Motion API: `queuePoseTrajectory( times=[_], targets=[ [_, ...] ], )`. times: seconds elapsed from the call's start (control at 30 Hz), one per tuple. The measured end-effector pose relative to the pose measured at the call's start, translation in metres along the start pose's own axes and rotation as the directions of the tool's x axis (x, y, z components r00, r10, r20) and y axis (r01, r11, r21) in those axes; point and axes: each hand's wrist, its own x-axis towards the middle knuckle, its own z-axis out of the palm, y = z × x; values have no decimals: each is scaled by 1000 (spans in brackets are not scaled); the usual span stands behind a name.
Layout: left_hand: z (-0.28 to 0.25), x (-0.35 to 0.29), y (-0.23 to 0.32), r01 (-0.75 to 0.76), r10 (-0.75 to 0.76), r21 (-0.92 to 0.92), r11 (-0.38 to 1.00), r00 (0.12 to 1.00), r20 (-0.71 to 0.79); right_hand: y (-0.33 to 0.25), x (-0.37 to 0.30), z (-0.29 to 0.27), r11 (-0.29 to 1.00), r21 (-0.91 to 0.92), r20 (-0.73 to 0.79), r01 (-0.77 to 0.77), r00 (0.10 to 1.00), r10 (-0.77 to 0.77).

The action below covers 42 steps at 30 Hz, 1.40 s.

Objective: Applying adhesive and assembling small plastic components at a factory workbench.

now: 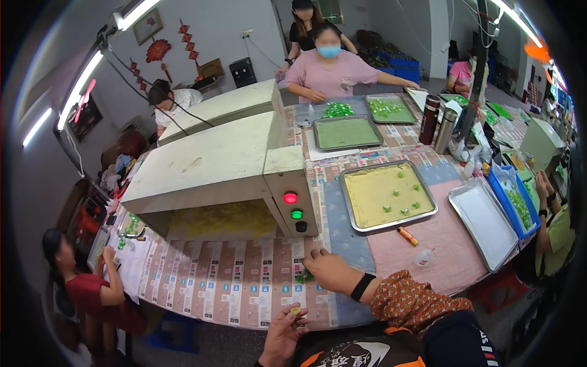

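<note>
Head view: right hand (330, 269) curled over small green pieces (304, 277); left hand (282, 333) pinches a yellowish bit (295, 310).

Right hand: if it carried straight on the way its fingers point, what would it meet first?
The right hand rests on the table, fingers pointing up-left. First in that line is probably the beige machine's control panel with red and green lights, though depth is unclear.

Head cam, fisheye, looks down-forward over table (244, 287); hands near bottom edge.
</note>
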Motion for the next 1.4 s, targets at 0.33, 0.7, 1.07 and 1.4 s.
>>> queuePoseTrajectory(
  times=[0.33,0.7,1.07,1.4],
  targets=[
    [9,0,1,46,-45,29,999,998,-45,4,-9,2,997,47,140,-67,988,60],
    [16,0,-3,63,-62,19,998,997,-37,7,-56,-38,935,239,213,-262,954,212],
    [40,17,-9,92,-93,76,993,996,11,13,-132,-69,768,404,153,-497,865,479],
    [50,29,-25,109,-117,124,986,991,59,23,-152,-58,657,470,71,-590,767,638]
  ],
)
